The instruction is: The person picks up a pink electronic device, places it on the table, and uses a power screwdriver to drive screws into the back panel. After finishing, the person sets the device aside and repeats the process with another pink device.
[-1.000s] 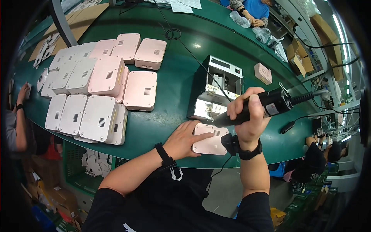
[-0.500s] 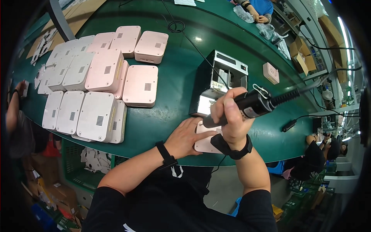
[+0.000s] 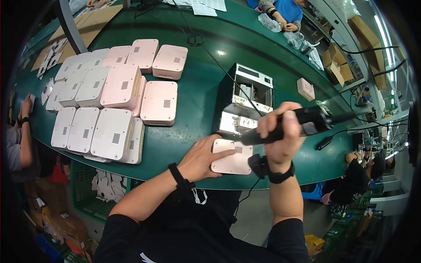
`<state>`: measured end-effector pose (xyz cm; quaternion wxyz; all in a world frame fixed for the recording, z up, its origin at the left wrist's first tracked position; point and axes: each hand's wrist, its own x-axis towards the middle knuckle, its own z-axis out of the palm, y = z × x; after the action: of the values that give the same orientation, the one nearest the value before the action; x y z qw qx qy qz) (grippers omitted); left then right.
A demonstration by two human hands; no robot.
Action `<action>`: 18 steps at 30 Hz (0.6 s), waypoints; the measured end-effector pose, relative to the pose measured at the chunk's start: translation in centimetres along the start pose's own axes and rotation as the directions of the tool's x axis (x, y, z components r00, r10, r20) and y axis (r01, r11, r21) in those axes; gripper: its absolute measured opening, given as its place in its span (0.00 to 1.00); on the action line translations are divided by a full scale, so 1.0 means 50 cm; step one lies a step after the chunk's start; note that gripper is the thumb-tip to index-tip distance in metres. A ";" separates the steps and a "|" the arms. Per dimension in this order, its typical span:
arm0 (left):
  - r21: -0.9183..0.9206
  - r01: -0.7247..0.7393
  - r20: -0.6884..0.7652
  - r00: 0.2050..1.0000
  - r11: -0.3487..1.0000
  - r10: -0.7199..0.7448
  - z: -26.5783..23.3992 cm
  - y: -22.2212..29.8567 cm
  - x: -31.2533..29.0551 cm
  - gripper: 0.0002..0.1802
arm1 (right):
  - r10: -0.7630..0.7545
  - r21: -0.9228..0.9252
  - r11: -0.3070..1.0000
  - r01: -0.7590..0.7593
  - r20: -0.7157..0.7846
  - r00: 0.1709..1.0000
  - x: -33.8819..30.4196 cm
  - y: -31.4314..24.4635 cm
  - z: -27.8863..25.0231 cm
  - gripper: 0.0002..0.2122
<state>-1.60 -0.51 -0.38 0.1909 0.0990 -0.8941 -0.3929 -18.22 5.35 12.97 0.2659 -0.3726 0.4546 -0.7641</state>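
Observation:
My right hand (image 3: pixel 283 133) is wrapped round a black corded electric screwdriver (image 3: pixel 309 121), held tilted with its tip toward the left. Below that tip lies a small pale pink plastic case (image 3: pixel 232 163), flat on the table at the near edge, its slotted vent showing. My left hand (image 3: pixel 199 157) grips the case by its left side, thumb at the near edge and index finger stretched across the top. Just beyond it stands a black box-shaped screw feeder (image 3: pixel 228 94) with an open front. The bit's exact contact is blurred.
Stacks of white cases (image 3: pixel 112 136) and pink cases (image 3: pixel 158 103) fill the table's left side. A small pink unit (image 3: pixel 305 89) sits right of the feeder. A black cable (image 3: pixel 219 65) crosses the table. A green crate (image 3: pixel 83 193) stands below the left edge. Other people work around.
My right hand has moved right and pulled the screwdriver back from over the case, uncovering more of it. My left hand still holds the case, its index finger across the top.

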 end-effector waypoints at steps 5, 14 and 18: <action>0.052 0.028 0.014 1.000 0.998 -0.028 -0.031 -0.010 -0.016 0.44 | -0.146 -0.131 0.982 0.138 -0.056 0.988 0.038 -0.017 -0.016 0.09; 0.078 0.068 -0.020 0.998 0.995 -0.067 -0.041 -0.023 -0.015 0.44 | 0.001 -0.187 0.982 -0.008 -0.036 0.999 0.011 -0.030 -0.029 0.10; 0.106 0.053 -0.039 0.998 0.993 -0.049 -0.037 -0.028 -0.014 0.45 | 0.073 -0.147 0.987 -0.071 0.010 0.997 -0.052 -0.058 -0.050 0.12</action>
<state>-0.17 -2.45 -0.45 0.1913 0.1389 -0.9074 -0.3475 -18.95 9.82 13.93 0.2689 -0.3804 0.5206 -0.7155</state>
